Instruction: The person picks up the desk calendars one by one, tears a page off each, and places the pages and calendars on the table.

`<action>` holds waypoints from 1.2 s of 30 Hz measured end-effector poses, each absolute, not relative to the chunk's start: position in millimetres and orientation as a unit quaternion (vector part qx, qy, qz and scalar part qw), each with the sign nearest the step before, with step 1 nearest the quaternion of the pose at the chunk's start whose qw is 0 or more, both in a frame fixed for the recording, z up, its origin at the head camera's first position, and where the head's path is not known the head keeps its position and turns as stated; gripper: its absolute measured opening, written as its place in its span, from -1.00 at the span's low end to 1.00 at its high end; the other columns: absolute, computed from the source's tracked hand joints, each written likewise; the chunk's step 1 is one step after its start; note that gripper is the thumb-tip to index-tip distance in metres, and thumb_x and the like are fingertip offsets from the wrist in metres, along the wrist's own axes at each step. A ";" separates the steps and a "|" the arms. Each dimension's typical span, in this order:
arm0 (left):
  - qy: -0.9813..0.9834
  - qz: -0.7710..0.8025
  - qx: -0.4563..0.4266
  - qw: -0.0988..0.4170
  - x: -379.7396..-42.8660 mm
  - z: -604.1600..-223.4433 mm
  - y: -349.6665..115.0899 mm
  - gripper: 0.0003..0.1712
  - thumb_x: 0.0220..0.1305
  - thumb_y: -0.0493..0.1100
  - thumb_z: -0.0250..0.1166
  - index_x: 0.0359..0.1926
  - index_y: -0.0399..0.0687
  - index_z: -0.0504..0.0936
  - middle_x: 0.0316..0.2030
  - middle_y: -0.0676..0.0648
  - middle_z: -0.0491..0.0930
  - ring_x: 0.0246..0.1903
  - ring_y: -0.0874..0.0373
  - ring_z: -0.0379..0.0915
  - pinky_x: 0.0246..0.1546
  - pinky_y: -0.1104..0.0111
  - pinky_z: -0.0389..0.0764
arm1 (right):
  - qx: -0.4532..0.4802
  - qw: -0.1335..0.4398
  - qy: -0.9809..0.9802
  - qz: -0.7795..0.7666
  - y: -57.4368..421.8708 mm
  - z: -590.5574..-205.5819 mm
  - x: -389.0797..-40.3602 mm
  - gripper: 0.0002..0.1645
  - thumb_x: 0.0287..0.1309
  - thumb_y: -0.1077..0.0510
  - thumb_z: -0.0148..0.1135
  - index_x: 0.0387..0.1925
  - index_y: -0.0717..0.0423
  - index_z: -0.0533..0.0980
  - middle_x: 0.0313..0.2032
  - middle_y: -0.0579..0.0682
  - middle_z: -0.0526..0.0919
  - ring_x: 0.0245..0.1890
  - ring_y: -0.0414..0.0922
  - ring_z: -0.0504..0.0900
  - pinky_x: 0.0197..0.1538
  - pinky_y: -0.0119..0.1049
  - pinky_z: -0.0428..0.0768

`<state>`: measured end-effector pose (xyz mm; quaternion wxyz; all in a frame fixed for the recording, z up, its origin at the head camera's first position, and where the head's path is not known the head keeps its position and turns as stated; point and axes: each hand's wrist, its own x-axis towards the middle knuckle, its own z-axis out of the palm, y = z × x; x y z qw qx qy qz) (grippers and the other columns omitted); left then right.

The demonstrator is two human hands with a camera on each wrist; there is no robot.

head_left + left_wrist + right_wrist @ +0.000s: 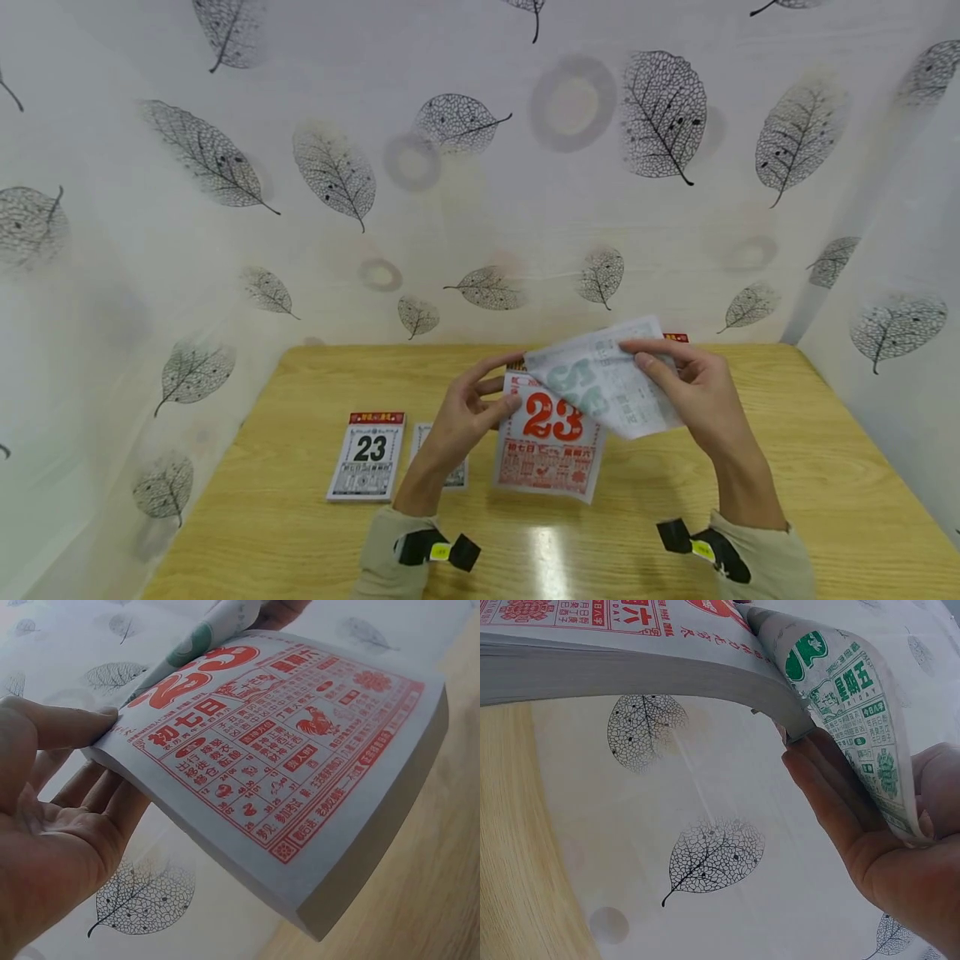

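Note:
A thick tear-off calendar pad [551, 467] is held up over the table, its top page printed with a large red 23. My left hand [465, 417] grips the pad's upper left side, thumb on the front and fingers behind, as the left wrist view shows. Folded over to the right is a thin sheet [630, 396] with green print that shows through its back in reverse. My right hand [705, 400] pinches this sheet between thumb and fingers near its upper right. In the right wrist view the sheet [862, 720] curls away from the pad's top edge.
To the left, a smaller calendar pad [363, 467] with a black 23 lies on the wooden table [270, 517]. Another printed paper [457, 477] sits partly hidden behind my left wrist. A red-topped item [677, 337] peeks out behind my right hand. Leaf-patterned walls [480, 208] enclose the table.

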<state>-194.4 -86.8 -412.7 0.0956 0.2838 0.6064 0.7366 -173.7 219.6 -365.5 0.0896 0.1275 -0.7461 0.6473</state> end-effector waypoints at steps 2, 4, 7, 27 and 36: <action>0.606 0.737 0.284 0.098 -194.2 -412.8 -86.5 -0.38 0.46 -0.38 0.19 0.49 -0.11 0.34 0.19 -0.40 0.57 -0.16 -0.01 0.74 -0.19 0.14 0.77 | 0.127 0.092 -0.742 0.651 219.4 -366.0 -174.4 -0.68 0.46 0.22 0.21 0.08 0.35 0.65 -0.12 0.02 0.69 -0.39 -0.13 0.74 -0.42 -0.25 0.75; 0.605 0.737 0.285 0.100 -194.4 -413.1 -85.8 -0.38 0.46 -0.38 0.19 0.49 -0.10 0.35 0.19 -0.40 0.56 -0.16 -0.01 0.74 -0.18 0.14 0.77 | 0.126 0.094 -0.732 0.663 219.1 -366.9 -175.2 -0.68 0.45 0.23 0.21 0.07 0.38 0.64 -0.09 0.02 0.68 -0.36 -0.15 0.74 -0.39 -0.27 0.75; 0.605 0.735 0.291 0.099 -194.7 -413.2 -84.5 -0.38 0.46 -0.39 0.20 0.49 -0.10 0.36 0.19 -0.41 0.56 -0.16 0.00 0.74 -0.19 0.14 0.77 | 0.120 0.088 -0.709 0.690 219.4 -368.3 -176.6 -0.68 0.44 0.24 0.21 0.06 0.41 0.63 -0.06 0.05 0.66 -0.30 -0.18 0.72 -0.35 -0.30 0.75; 0.601 0.734 0.302 0.098 -193.0 -410.9 -83.2 -0.38 0.46 -0.37 0.20 0.48 -0.11 0.36 0.22 -0.34 0.57 -0.12 -0.04 0.74 -0.14 0.06 0.76 | 0.112 0.117 -0.657 0.736 223.6 -366.6 -179.1 -0.73 0.41 0.33 0.21 0.03 0.45 0.64 -0.08 0.02 0.73 -0.26 -0.15 0.76 -0.30 -0.31 0.76; 0.608 0.728 0.302 0.094 -192.2 -410.6 -84.9 -0.38 0.47 -0.37 0.19 0.49 -0.10 0.35 0.18 -0.38 0.58 -0.12 -0.06 0.73 -0.14 0.06 0.76 | 0.078 0.167 -0.660 0.729 229.9 -367.0 -180.8 -0.75 0.38 0.32 0.25 0.00 0.38 0.68 -0.05 -0.02 0.74 -0.35 -0.27 0.71 -0.32 -0.47 0.70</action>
